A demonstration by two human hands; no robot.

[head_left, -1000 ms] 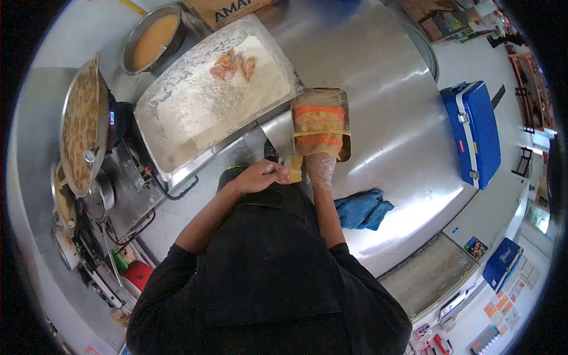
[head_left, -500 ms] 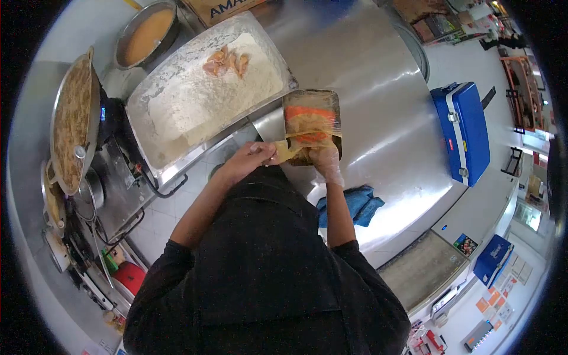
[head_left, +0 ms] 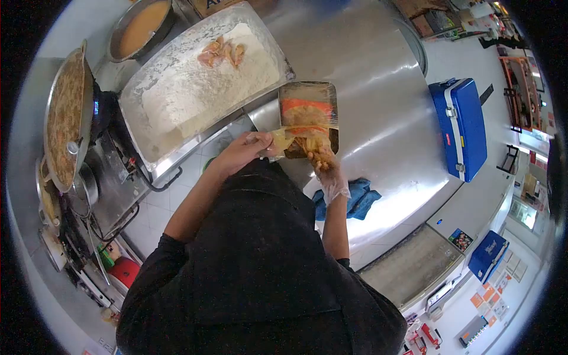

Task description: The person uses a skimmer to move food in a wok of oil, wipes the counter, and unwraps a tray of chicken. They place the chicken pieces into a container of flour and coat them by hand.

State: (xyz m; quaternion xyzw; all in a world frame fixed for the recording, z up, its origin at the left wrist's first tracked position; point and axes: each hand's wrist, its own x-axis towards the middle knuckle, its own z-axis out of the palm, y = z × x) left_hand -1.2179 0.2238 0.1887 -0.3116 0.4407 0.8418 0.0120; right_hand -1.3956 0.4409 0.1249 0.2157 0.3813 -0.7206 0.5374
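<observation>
Hands at a steel container, which stands on the counter near its edge on the wearer's side, just beside the closest corner of the floured tray. We see the left hand closed in a pinch on the loose edge of a clear film, drawn toward the tray side; the film covers the container's far part and leaves the near end open. The gloved right hand is at that open end, fingers curled and coated with orange-brown marinade; whether they close on a piece we cannot tell.

We judge the step to be reaching under the cover. To do it well, we would hold the film taut and high, so that its edge does not drag through the marinade, and let the fingers drip over the container rather than over the cloth beside the right wrist. We should keep the left fingers clean, touching film only.
</observation>
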